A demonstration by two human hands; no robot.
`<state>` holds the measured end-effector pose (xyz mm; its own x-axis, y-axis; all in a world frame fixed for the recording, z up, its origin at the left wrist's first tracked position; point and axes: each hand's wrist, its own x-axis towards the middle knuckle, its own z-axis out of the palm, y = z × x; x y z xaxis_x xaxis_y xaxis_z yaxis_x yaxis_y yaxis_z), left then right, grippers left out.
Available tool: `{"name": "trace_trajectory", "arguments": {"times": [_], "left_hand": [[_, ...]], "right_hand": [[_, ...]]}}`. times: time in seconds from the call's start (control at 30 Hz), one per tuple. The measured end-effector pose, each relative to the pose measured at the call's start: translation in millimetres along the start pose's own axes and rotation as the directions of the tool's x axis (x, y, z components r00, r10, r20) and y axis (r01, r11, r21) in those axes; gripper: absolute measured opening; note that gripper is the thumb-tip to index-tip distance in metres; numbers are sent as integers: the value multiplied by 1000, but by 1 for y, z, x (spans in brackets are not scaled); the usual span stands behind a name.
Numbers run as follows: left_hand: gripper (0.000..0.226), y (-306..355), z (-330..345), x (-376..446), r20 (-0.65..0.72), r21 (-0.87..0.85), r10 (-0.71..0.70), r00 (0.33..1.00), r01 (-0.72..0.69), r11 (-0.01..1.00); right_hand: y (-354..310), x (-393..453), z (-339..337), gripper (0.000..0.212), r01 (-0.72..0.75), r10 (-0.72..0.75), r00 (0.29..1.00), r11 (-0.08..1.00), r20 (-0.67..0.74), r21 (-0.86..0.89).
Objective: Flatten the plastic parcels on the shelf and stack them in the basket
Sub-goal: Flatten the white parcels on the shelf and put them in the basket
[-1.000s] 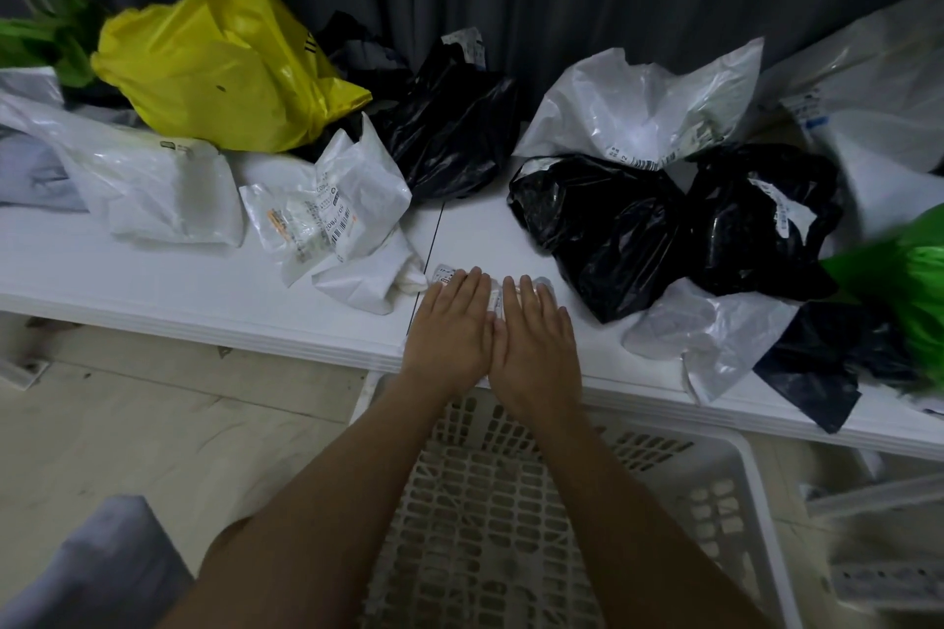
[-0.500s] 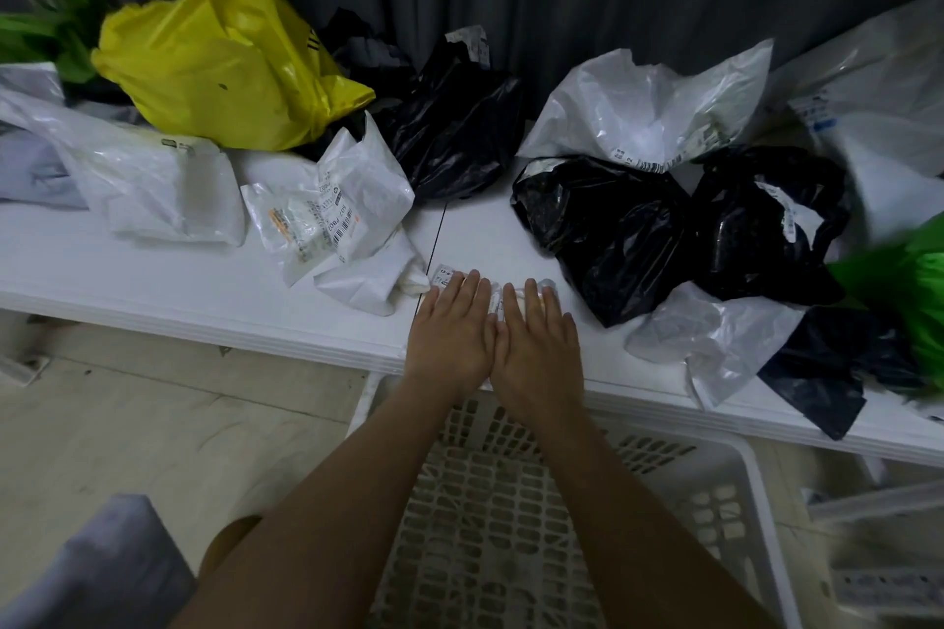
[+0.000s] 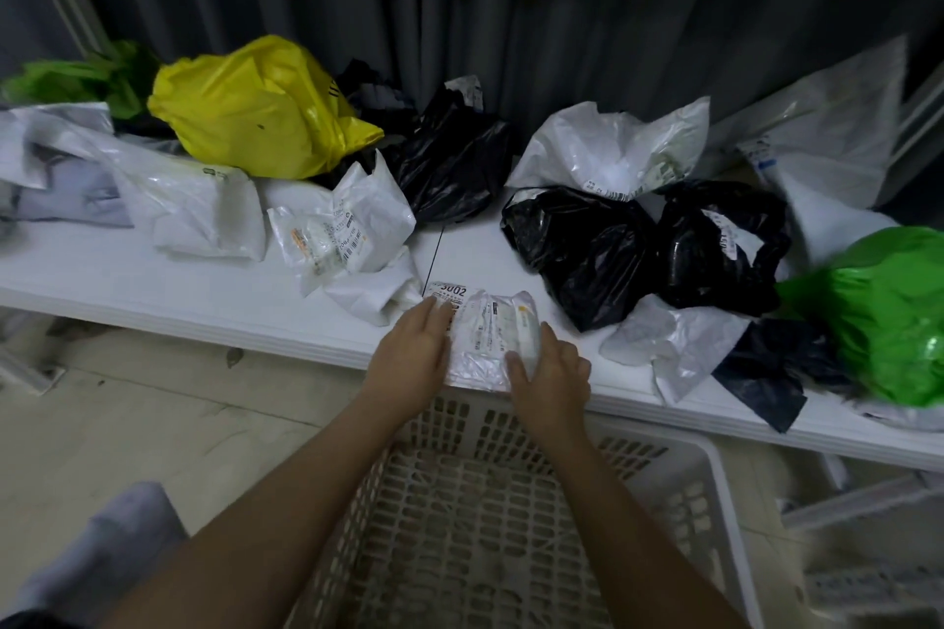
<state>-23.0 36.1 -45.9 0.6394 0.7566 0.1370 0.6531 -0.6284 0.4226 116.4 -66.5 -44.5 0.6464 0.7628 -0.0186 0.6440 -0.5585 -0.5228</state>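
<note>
Because the small white parcel (image 3: 490, 337) lies at the front edge of the shelf (image 3: 153, 291), right above the basket (image 3: 511, 501), it seems placed for an easy drop once it is flat. The left hand (image 3: 414, 358) rests along its left side with fingers straight and together, steadying it against the shelf. The right hand (image 3: 554, 370) cups the near right corner, thumb curled onto the top and fingers wrapped round the side, probably squaring it up or readying to lift it. Thin, crinkled film covers the parcel, with a printed label on its far left end and a soft rounded bulge toward its right, so it likely still holds a little air or contents.

Behind it along the shelf sit more crumpled bags, none flattened: a puffy yellow bag (image 3: 255, 112) near the back left, glossy black bags (image 3: 587, 245) to the right of middle, a white bag (image 3: 613, 148) behind those, and a bright green bag (image 3: 889, 312) at the right end. Slick film like this may slide or spring back. Open lattice plastic forms the basket, which looks to hold nothing yet.
</note>
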Motion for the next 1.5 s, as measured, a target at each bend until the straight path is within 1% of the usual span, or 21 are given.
{"name": "trace_trajectory", "arguments": {"times": [0.07,0.13,0.27,0.33,0.4,0.53,0.6,0.67,0.73,0.8,0.87,0.9,0.93,1.0,1.03,1.1,1.17,1.23,1.33,1.43,1.5], "left_hand": [[53,0,-1,-7,50,3,-55,997,55,998],[54,3,-4,-12,129,49,-76,989,70,996],[86,11,-7,-16,281,224,-135,950,72,972],[91,13,-8,-18,298,307,-146,943,50,950],[87,11,-9,-17,288,361,-161,944,49,931],[78,10,-7,-14,275,439,-153,949,18,898],[79,11,-7,-14,281,466,-147,948,-1,885],[79,11,-8,-13,278,476,-131,952,-18,879],[82,15,-11,-13,268,489,-122,956,-26,872],[89,18,-14,-12,274,503,-127,953,-29,864],[95,18,-16,-11,261,495,-107,959,-38,868],[91,17,-18,-7,214,471,-37,976,-70,879],[78,18,-20,-6,123,425,70,990,-116,898],[50,18,-18,4,-42,311,246,968,-221,924],[46,18,-16,12,-79,225,264,961,-241,944],[44,19,-12,29,-29,-24,172,985,-173,985],[40,16,-2,45,49,-168,96,994,-87,982],[47,11,14,57,119,-149,103,988,-85,985],[66,9,26,55,164,10,70,984,-72,997],[69,8,30,52,161,144,-18,987,-5,990],[71,9,29,50,163,174,-54,985,25,984]], "right_hand": [[-5,1,-1,58,-58,62,997,993,-36,105],[-10,0,0,59,-96,101,995,986,-28,133],[-20,-4,-2,78,-67,65,998,993,23,99],[-22,0,-2,89,-146,137,989,964,55,223],[-21,8,-1,91,-241,223,971,900,91,363],[-21,12,0,63,-310,285,948,728,142,612],[-19,13,-1,47,-243,260,962,704,76,667],[-17,11,-3,37,-127,213,974,789,-75,601],[-13,7,0,33,-49,140,977,884,-163,465],[-13,2,4,38,25,15,977,982,-211,188],[-20,0,6,43,148,-180,940,980,-289,-130],[-24,4,7,43,209,-275,907,952,-319,-225],[-29,8,5,43,264,-351,875,923,-333,-280],[-35,23,5,46,351,-445,846,880,-295,-320],[-37,32,6,49,406,-475,852,865,-222,-294],[-42,48,8,54,491,-504,864,847,-14,-205],[-40,55,14,55,506,-480,860,847,173,-163],[-31,58,22,62,481,-444,867,865,226,-142],[-17,52,30,67,428,-394,894,891,213,-149],[-16,51,34,69,370,-325,923,898,207,-238],[-18,51,34,64,326,-277,940,905,201,-274]]}}
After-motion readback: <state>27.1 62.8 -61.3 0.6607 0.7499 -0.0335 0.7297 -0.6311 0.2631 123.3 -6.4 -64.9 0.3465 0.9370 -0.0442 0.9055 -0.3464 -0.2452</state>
